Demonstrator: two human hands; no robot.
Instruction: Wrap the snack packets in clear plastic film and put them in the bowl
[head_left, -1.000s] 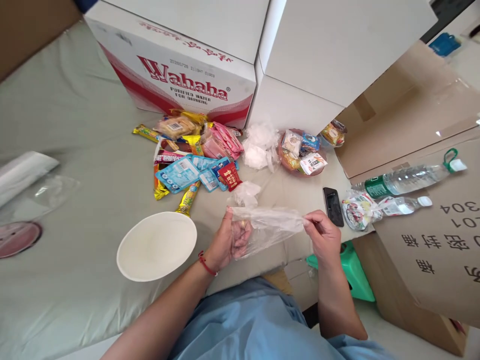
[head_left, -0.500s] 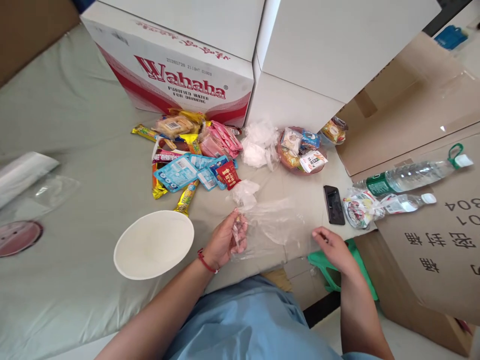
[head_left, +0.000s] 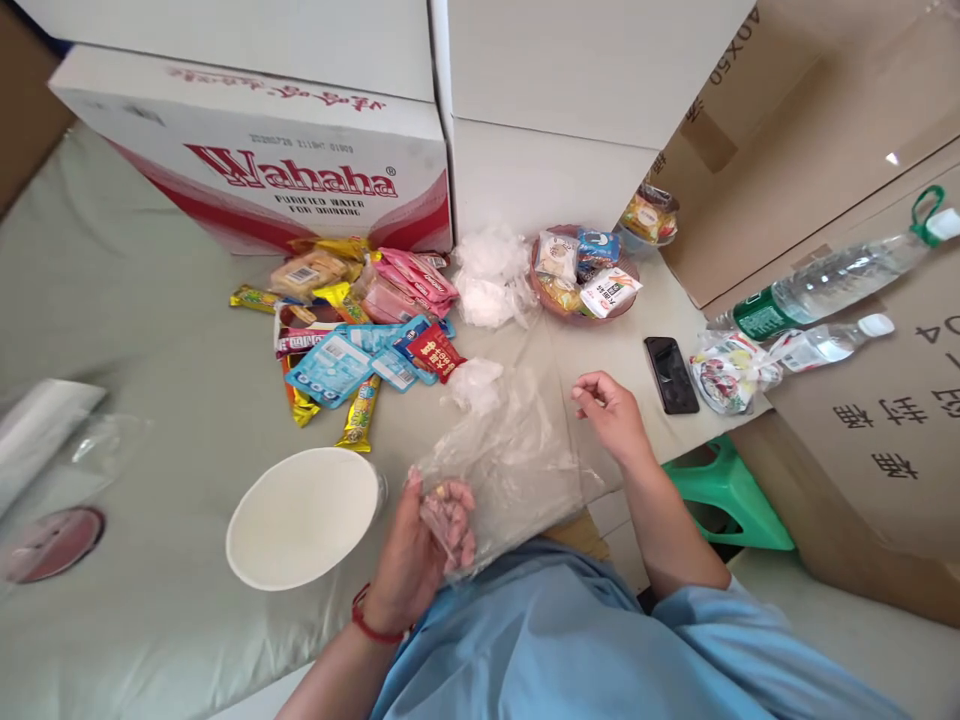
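A clear plastic bag (head_left: pixel 517 465) is spread between my hands, over the front part of the cloth-covered surface. My left hand (head_left: pixel 439 525) is closed around the bag's gathered left end, palm up. At the bag's far right edge, my right hand (head_left: pixel 611 410) has its fingers curled and pinched on the thin film. A white oval bowl (head_left: pixel 304 520) stands left of my left hand. Just beyond the bag lies a crumpled clear bag (head_left: pixel 476 385). Snack packets sit behind it, among them a red packet (head_left: pixel 436 350), a blue packet (head_left: pixel 334 368) and a yellow stick packet (head_left: pixel 360 415).
A pinkish bowl of wrapped snacks (head_left: pixel 585 310) and crumpled plastic bags (head_left: pixel 491 280) stand near white boxes (head_left: pixel 555 170). To the right are a phone (head_left: pixel 671 375), a large bottle (head_left: pixel 832 280), a small bottle (head_left: pixel 829 342) and a green stool (head_left: pixel 731 500). A plastic roll (head_left: pixel 52 425) lies left.
My left hand has come down and nearer my body with the bag. The right hand has moved left and farther out, and the bag hangs differently. The view has shifted.
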